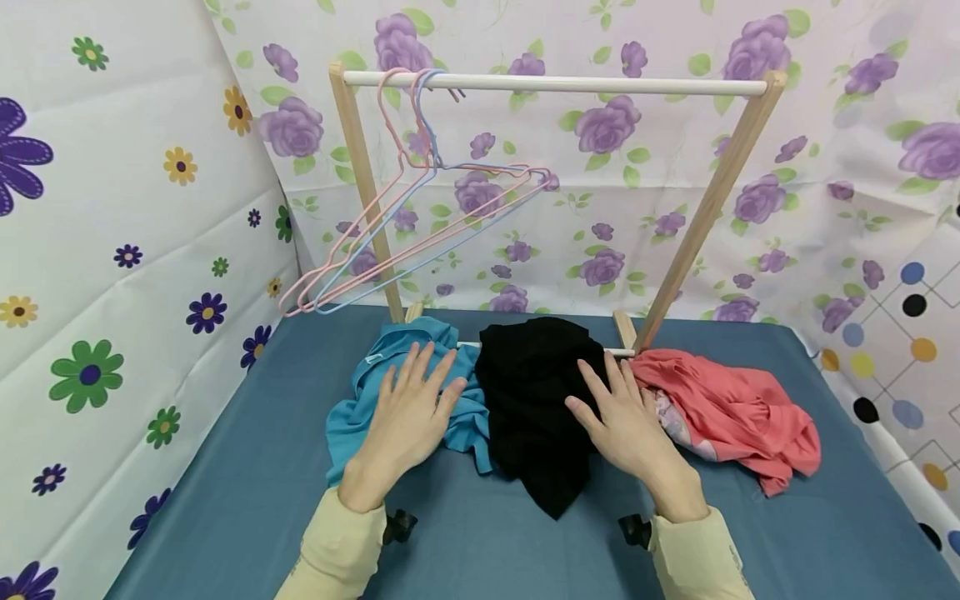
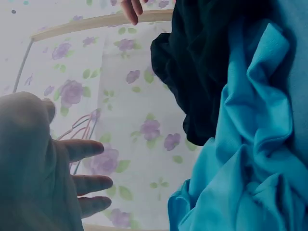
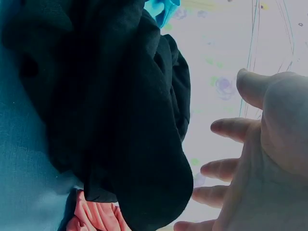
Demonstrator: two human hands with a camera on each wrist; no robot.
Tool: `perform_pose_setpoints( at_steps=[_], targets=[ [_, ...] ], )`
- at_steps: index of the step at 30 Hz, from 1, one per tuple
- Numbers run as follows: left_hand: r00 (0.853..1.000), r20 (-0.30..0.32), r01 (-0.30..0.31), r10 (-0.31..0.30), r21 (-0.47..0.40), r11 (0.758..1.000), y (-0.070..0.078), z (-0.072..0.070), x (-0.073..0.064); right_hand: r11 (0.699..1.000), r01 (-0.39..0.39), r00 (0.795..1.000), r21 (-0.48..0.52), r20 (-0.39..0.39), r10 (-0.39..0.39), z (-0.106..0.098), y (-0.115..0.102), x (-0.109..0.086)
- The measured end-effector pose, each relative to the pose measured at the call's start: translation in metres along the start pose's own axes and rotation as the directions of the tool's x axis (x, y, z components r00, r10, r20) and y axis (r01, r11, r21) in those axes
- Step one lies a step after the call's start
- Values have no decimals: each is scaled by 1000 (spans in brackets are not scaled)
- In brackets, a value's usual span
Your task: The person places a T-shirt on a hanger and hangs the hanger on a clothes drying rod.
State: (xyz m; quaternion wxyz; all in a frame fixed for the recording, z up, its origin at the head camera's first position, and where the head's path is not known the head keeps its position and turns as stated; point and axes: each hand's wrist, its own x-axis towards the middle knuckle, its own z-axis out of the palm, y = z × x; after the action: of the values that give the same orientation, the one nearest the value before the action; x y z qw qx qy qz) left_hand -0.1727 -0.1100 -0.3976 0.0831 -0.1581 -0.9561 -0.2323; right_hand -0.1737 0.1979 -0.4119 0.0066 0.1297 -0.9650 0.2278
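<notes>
Left hand (image 1: pixel 411 412) and right hand (image 1: pixel 628 421) are hovering empty, spread, beside the black garment (image 1: pixel 534 400); hooks (image 1: pixel 429 73) are suspending hangers (image 1: pixel 431 247) above-left of it.

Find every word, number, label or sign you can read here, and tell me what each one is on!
No words, numbers or signs can be read.
Small pale mark on the blue garment: too small to read; it may be a label.
Tiny dark marks on the right sleeve: too small to tell if they're letters.
</notes>
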Motion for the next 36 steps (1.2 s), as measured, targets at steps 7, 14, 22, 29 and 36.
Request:
perform_pose_setpoints(
  at_steps=[7, 14, 22, 29, 36],
  targets=[
    [998, -36, -56, 55, -41, 998, 1, -27, 9, 1000, 3, 1000, -10, -5, -3, 0, -2, 0],
    [980, -142, -148, 143, -23, 989, 4, -68, 16, 997, 49, 998, -64, -45, -52, 4, -8, 0],
    [872, -410, -279, 267, 32, 960, 2, -102, 35, 990, 99, 993, -100, -51, -105, 5, -14, 2],
    [769, -539, -321, 345, 142, 937, 3, -126, 60, 974, 189, 975, -122, -95, -201, 5, -21, 12],
    [717, -602, -312, 352, 174, 934, -2, -137, 80, 941, 304, 936, -150, -139, -324, 8, -29, 24]
  ],
)
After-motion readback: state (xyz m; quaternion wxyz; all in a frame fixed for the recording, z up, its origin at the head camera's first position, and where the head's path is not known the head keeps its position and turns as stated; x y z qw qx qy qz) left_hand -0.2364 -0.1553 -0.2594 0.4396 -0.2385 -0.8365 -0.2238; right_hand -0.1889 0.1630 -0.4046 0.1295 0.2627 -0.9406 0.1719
